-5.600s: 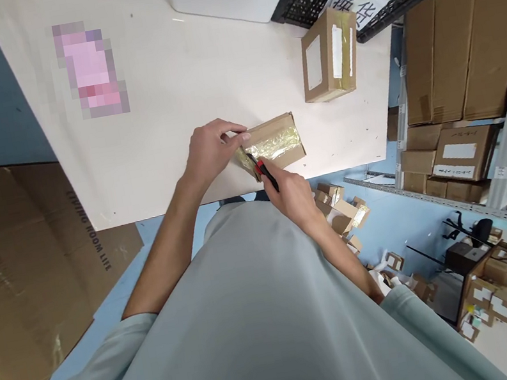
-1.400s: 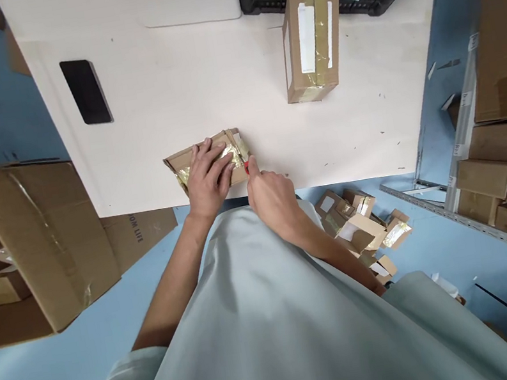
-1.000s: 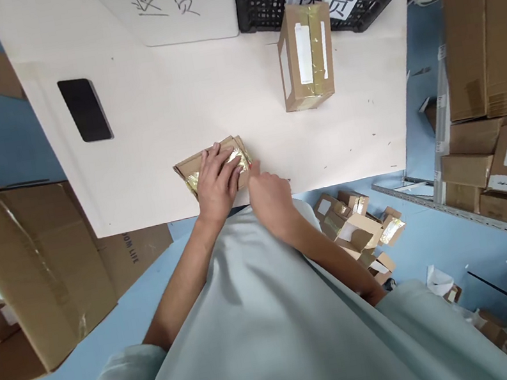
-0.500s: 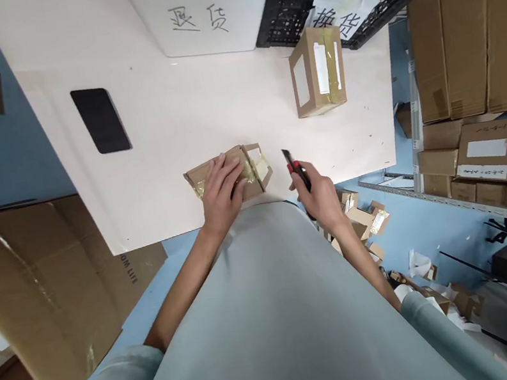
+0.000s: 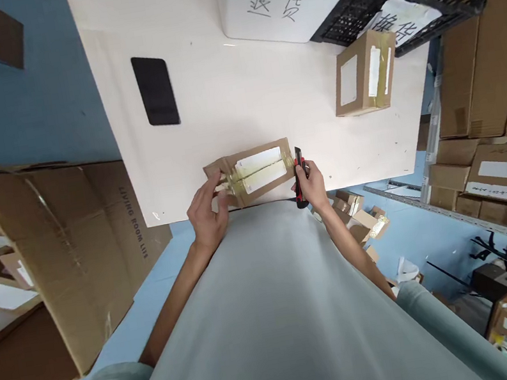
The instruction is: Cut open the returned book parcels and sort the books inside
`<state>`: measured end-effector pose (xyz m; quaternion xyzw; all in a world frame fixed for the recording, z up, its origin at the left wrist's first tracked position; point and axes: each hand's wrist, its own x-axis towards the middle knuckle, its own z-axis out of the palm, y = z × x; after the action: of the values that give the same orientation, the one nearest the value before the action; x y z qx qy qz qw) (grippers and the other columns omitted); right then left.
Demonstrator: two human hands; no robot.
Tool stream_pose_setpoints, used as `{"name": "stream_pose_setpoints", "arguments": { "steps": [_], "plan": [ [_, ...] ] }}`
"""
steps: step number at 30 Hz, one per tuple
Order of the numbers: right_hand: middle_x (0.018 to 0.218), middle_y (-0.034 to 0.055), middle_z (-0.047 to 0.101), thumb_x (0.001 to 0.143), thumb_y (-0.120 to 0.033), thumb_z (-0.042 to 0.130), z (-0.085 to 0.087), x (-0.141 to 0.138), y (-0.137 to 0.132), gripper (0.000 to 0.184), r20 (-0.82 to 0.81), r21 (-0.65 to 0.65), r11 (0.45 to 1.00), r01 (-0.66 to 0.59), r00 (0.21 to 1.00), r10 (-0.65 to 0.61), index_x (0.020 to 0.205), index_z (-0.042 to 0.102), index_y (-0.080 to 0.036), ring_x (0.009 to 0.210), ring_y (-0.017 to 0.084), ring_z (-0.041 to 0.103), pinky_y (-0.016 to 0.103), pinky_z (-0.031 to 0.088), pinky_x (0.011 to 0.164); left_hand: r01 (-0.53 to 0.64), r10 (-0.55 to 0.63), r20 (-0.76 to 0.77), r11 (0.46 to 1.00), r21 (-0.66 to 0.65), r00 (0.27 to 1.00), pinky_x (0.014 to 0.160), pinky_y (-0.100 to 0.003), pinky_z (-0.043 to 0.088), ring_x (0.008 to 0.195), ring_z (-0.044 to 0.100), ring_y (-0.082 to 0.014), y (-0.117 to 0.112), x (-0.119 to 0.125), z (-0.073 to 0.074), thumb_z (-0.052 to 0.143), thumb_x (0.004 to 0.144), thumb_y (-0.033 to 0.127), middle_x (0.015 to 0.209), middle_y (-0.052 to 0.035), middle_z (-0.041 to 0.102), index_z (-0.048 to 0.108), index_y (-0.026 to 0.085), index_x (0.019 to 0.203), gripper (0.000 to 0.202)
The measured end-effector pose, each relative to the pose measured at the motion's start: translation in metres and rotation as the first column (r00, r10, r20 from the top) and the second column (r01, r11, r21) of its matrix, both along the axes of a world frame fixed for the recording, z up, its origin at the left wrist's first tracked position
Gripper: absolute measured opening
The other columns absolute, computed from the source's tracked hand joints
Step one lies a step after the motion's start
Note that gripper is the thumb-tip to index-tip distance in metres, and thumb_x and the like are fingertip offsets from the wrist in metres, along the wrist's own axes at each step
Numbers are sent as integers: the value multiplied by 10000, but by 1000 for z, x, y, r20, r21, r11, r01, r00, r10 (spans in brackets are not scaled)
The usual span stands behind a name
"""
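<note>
So, one cutter (image 5: 300, 187) perhaps against one carton (image 5: 261, 171).

two cartons (image 5: 262, 170) (image 5: 364, 75) on table (image 5: 239, 101), one cutter (image 5: 298, 187), one phone (image 5: 156, 91)

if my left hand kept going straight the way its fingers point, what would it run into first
Most likely the near end of the small taped cardboard package: the left hand is right at it. Fingertips look to be touching it already, though depth is hard to judge.
</note>
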<state>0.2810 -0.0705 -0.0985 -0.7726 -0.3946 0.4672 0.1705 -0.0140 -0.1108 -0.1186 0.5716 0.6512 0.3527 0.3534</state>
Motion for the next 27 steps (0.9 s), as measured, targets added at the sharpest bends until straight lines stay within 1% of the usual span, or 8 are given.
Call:
{"name": "stream_pose_setpoints", "arguments": {
  "steps": [5, 9, 11, 14, 17, 19, 22, 27],
  "plan": [
    [656, -63, 702, 1059, -776, 451, 5, -5, 2, 570, 120, 56, 998, -30, 992, 23, 1269, 570, -259, 601, 227, 755, 302, 551, 630, -1, 37, 202, 984, -176, 979, 1104, -549, 724, 1419, 759, -347, 15, -1, -11, 766, 1022, 688, 1607, -73, 732, 579, 336, 1713, 798],
    [649, -51, 701, 1071, -728, 439, 21, -5, 8, 562, 210, 37, 998, -46, 977, 37, 1300, 594, -239, 639, 249, 771, 335, 565, 689, 55, -10, 209, 976, -211, 978, 1133, -583, 700, 1411, 762, -364, 56, -15, -34, 776, 995, 711, 1543, -117, 770, 610, 304, 1661, 798],
    [660, -44, 711, 1089, -686, 438, 30, -6, 11, 541, 262, 28, 999, -40, 965, 31, 1328, 604, -230, 650, 253, 774, 344, 574, 711, 47, -24, 153, 987, -151, 988, 1274, -617, 597, 1520, 683, -373, 92, -30, -48, 760, 1000, 733, 1575, -129, 748, 665, 282, 1579, 741],
    [672, -41, 717, 1108, -644, 433, 42, -13, 14, 524, 314, 28, 999, -31, 949, 20, 1362, 610, -221, 639, 253, 765, 355, 586, 722, 22, -20, 75, 999, -27, 997, 1462, -666, 318, 1756, 382, -396, 154, -56, -69, 771, 963, 803, 1686, -114, 661, 691, 259, 1507, 773],
    [679, -32, 723, 1113, -636, 437, 49, -20, 15, 535, 327, 30, 998, -50, 944, 38, 1386, 614, -211, 649, 258, 766, 370, 599, 747, 61, -61, -25, 998, -23, 998, 1486, -711, 120, 1833, 105, -369, 208, -77, -85, 556, 1048, 889, 1705, -62, 631, 589, 141, 1571, 914],
    [699, -22, 737, 1117, -640, 439, 52, -24, 15, 551, 322, 22, 998, -62, 945, 52, 1406, 613, -205, 658, 259, 770, 378, 605, 767, 90, -96, -76, 993, -78, 992, 1483, -733, 57, 1832, 50, -387, 230, -86, -92, 523, 1023, 951, 1708, -68, 623, 575, 96, 1547, 1004],
    [717, -16, 745, 1118, -652, 440, 55, -26, 11, 572, 307, 7, 998, -62, 950, 57, 1421, 612, -199, 651, 256, 769, 381, 607, 776, 113, -127, -107, 985, -127, 986, 1482, -727, 12, 1830, 58, -375, 235, -89, -94, 485, 984, 1016, 1708, -61, 630, 564, 82, 1549, 1095],
    [697, -17, 749, 1116, -653, 443, 53, -18, 3, 548, 316, 3, 1000, -16, 949, 14, 1390, 616, -211, 594, 245, 735, 366, 594, 733, 121, -128, -68, 988, -93, 990, 1468, -690, 22, 1843, 28, -330, 188, -80, -82, 481, 1025, 944, 1793, -128, 542, 524, 100, 1645, 1049]
  ]
}}
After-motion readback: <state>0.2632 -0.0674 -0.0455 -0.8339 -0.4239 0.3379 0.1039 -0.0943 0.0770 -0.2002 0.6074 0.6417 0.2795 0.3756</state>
